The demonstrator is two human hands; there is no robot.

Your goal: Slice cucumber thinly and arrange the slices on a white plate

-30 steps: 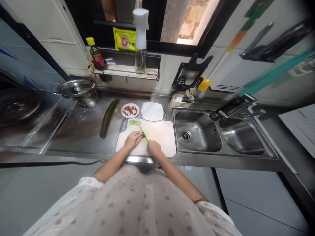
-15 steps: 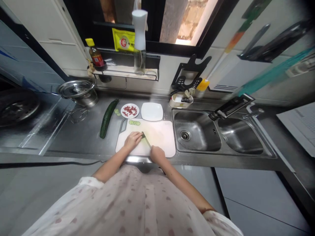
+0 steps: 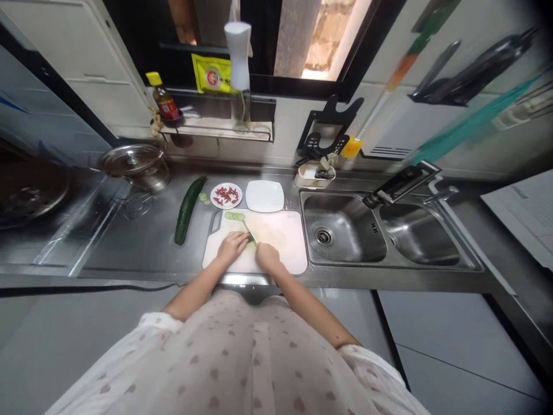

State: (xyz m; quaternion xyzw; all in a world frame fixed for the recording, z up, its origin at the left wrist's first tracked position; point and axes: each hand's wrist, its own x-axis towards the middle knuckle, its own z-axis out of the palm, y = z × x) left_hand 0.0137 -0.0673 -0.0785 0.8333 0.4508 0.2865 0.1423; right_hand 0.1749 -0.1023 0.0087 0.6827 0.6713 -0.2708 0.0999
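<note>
On a white cutting board (image 3: 287, 242), my left hand (image 3: 232, 248) is closed over a short piece of cucumber (image 3: 251, 238), mostly hidden beneath the fingers. My right hand (image 3: 268, 256) grips a knife (image 3: 249, 230) by its handle. Its blade slants forward and left, beside my left fingertips and the cucumber piece. Near the board's far edge lies a row of cucumber slices (image 3: 234, 216), close to the knife's tip. A long dark green cucumber (image 3: 189, 210) rests on the counter to the left, with a few loose slices (image 3: 204, 198) near it.
Behind the board stand a plate (image 3: 215, 193) of chopped red pieces and a white square plate (image 3: 265, 196). A double sink (image 3: 345, 230) with a black faucet (image 3: 391, 187) is at right. At back left sits a lidded steel pot (image 3: 138, 164); a shelf (image 3: 216, 128) holds bottles.
My right hand has shifted left and forward with the knife, bringing its tip toward the row of slices. My left hand stays on the cucumber piece. The view has shifted slightly.
</note>
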